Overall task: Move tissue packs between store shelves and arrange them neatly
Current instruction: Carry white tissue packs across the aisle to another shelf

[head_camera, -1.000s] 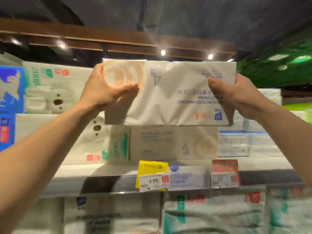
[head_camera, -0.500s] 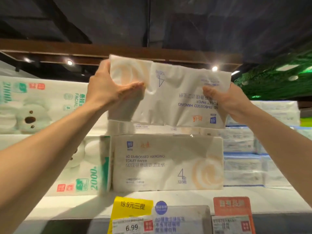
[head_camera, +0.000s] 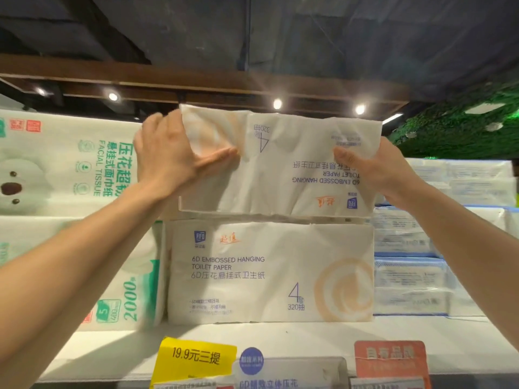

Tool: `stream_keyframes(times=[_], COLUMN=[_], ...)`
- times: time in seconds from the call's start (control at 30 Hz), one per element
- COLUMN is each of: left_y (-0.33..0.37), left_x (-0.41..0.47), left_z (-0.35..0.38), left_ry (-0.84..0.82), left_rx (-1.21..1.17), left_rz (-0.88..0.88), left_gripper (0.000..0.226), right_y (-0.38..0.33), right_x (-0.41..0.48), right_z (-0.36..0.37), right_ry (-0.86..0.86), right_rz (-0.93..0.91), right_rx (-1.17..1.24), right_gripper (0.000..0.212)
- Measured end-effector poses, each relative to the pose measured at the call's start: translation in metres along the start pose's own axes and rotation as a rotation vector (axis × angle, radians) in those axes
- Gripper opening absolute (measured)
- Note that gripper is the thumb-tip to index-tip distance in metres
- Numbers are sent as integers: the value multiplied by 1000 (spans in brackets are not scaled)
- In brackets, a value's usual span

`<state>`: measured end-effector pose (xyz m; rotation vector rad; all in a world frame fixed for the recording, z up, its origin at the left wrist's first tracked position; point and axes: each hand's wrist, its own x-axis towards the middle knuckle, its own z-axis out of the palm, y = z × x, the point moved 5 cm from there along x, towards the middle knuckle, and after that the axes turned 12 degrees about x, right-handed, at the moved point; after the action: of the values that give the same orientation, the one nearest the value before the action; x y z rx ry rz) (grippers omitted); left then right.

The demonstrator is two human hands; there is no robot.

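Dark ceiling [head_camera: 309, 37], wooden beam [head_camera: 196, 82], small spotlights [head_camera: 277, 103], green foliage wall [head_camera: 463, 127]

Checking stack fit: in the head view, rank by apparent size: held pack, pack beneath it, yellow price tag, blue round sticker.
1. The held pack and the pack beneath it: look alike, not ranked.
2. The yellow price tag.
3. The blue round sticker, smallest.

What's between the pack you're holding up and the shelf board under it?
Head view: one upright pack of the same print stands on the shelf board, directly under the held pack, which is upside down. Whether they touch, I cannot tell.
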<state>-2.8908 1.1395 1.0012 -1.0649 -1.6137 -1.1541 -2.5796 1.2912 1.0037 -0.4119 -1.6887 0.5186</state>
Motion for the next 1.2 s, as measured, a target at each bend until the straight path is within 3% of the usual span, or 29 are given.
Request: stream_keyframes(times=[0.07,0.13,0.27,0.3,0.5,0.7,0.83,1.0,1.2], left_y=[-8,-12,-10,-10,-9,-5,-8,0,6], left_x=[-1,-3,-7,-8,-5,-4,-8,-18,-31], left_z=[10,18,20,21,29,29,26,23,17], left_ry=[-21,-43,-35,-24,-4,-17,-32,-34,-89], left_rx=[114,124,133,139,192,254,276,324,353], left_rz=[13,4,28,47,106,116,118,160,219], left_gripper=[126,129,124,123,105,101,109,110,113], right_y=[6,14,35,41,52,53,55,56,42], right_x=[2,4,8,9,-1,0,3,-7,-23], right_z=[4,8,12,13,22,22,17,21,20], right_ry=[-11,-9,65,74,156,129,111,124,131], right_rz=[-24,-40,30,40,97,178,188,148,83], right_rx=[-60,-80,-96,-116,-308,-322,-320,-299,-312], right_gripper=[27,37,96,103,78,77,80,105,79])
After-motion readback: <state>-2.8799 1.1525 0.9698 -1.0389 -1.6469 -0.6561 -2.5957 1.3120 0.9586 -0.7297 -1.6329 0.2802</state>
